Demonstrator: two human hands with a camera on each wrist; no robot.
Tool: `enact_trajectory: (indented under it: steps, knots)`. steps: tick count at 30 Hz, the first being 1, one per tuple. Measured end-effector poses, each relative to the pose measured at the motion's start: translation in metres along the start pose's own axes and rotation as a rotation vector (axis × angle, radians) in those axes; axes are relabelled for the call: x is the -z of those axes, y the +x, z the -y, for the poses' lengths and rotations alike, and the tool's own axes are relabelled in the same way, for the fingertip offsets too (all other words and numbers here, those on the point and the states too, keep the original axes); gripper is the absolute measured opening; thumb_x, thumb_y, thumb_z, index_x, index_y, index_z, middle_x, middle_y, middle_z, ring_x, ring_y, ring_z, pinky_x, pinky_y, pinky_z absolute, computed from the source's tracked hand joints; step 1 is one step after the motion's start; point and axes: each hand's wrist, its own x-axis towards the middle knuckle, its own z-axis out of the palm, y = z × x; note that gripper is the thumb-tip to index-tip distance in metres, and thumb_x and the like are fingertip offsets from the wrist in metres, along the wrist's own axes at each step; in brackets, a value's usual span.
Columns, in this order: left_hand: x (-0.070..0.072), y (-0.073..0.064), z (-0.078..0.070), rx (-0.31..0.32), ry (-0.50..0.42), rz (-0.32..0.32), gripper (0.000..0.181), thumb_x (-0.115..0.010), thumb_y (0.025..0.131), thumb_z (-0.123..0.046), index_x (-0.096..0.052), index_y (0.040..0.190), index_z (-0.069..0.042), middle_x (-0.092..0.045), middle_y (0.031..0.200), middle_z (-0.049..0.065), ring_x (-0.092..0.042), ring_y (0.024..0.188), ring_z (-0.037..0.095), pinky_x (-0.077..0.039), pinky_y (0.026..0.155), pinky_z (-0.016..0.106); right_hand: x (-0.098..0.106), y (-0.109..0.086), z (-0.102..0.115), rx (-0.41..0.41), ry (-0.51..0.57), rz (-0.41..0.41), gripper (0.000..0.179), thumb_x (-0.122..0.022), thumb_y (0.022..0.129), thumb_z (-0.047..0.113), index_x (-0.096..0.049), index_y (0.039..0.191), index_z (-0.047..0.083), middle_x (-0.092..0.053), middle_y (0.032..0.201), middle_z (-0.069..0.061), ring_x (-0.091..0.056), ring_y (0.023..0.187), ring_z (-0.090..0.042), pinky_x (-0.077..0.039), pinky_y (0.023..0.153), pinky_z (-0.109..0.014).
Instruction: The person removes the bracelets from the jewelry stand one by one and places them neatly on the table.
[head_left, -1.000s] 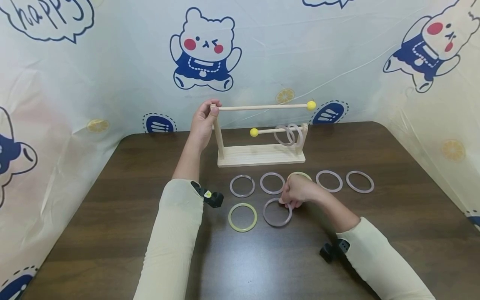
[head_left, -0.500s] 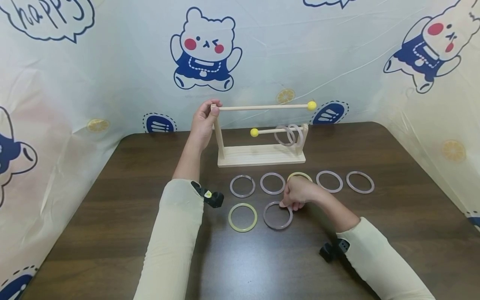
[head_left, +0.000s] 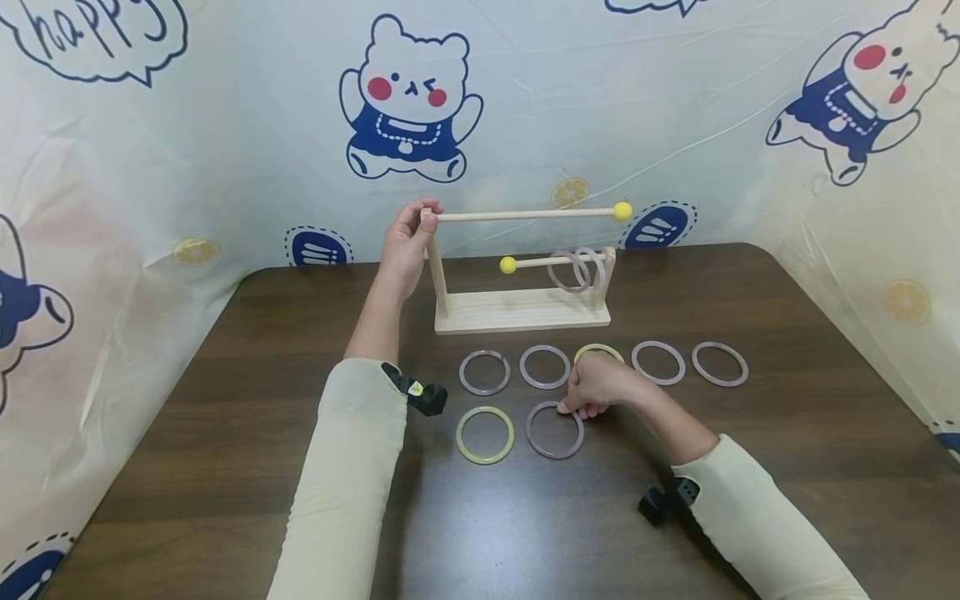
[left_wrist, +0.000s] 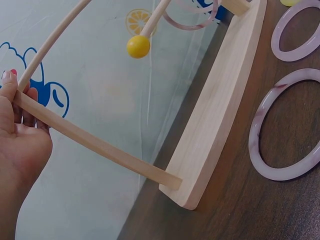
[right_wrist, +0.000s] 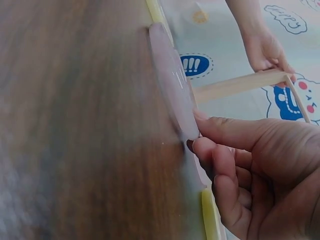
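Note:
My left hand point(head_left: 403, 254) grips the top of the left post of a pale wooden bangle stand point(head_left: 521, 315), where the upper rod meets it. In the left wrist view the fingers are behind that post point(left_wrist: 95, 137). With thumb and fingertips, my right hand point(head_left: 602, 385) pinches the far right edge of a lilac bangle point(head_left: 555, 456) in the front row. That bangle point(right_wrist: 172, 82) lies at or very near the tabletop. A few lilac bangles point(head_left: 601, 275) hang on the lower rod near the right post. Partly hidden behind my right hand is a yellow-green bangle point(head_left: 600, 347).
Another yellow-green bangle point(head_left: 486, 460) lies left of the held one. Lilac bangles point(head_left: 485, 392) line the back row before the stand, two of them right of my hand. Yellow balls point(head_left: 622, 211) cap the rod ends. A patterned curtain point(head_left: 525, 100) hangs behind the table point(head_left: 225, 467).
The right thumb and the held bangle have shifted very slightly. My left hand and the stand stay where they were.

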Motion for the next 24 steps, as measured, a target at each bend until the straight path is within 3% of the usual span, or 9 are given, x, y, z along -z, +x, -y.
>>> enact_trajectory:
  steps: [5, 11, 24]
  knots:
    - [0.0, 0.0, 0.0, 0.001, 0.002, -0.003, 0.028, -0.055, 0.09, -0.022, -0.056, 0.116, -0.01, -0.055, 0.115, 0.002, -0.042, 0.113, 0.016, -0.03, 0.099, 0.028, 0.0, 0.001, -0.001, 0.002, 0.009, -0.007, 0.028, -0.077, 0.074, 0.015, -0.06, 0.054, 0.006, -0.055, 0.046, 0.001, -0.05, 0.04, -0.008, -0.04, 0.04, -0.021]
    - [0.0, 0.001, 0.001, -0.008, -0.002, 0.001, 0.034, -0.054, 0.09, -0.021, -0.053, 0.12, -0.004, -0.055, 0.113, 0.002, -0.043, 0.111, 0.016, -0.03, 0.098, 0.029, 0.003, 0.004, -0.006, 0.007, 0.031, -0.037, 0.025, -0.077, 0.075, 0.018, -0.064, 0.057, 0.006, -0.055, 0.047, 0.001, -0.05, 0.041, -0.009, -0.042, 0.041, -0.022]
    - [0.0, 0.0, 0.001, -0.012, 0.028, 0.002, 0.031, -0.055, 0.09, -0.025, -0.056, 0.117, -0.01, -0.055, 0.116, 0.004, -0.043, 0.112, 0.015, -0.03, 0.099, 0.029, 0.014, 0.007, -0.011, -0.02, 0.207, -0.138, 0.018, -0.072, 0.08, 0.018, -0.071, 0.078, 0.0, -0.064, 0.062, -0.006, -0.063, 0.057, -0.019, -0.052, 0.055, -0.031]
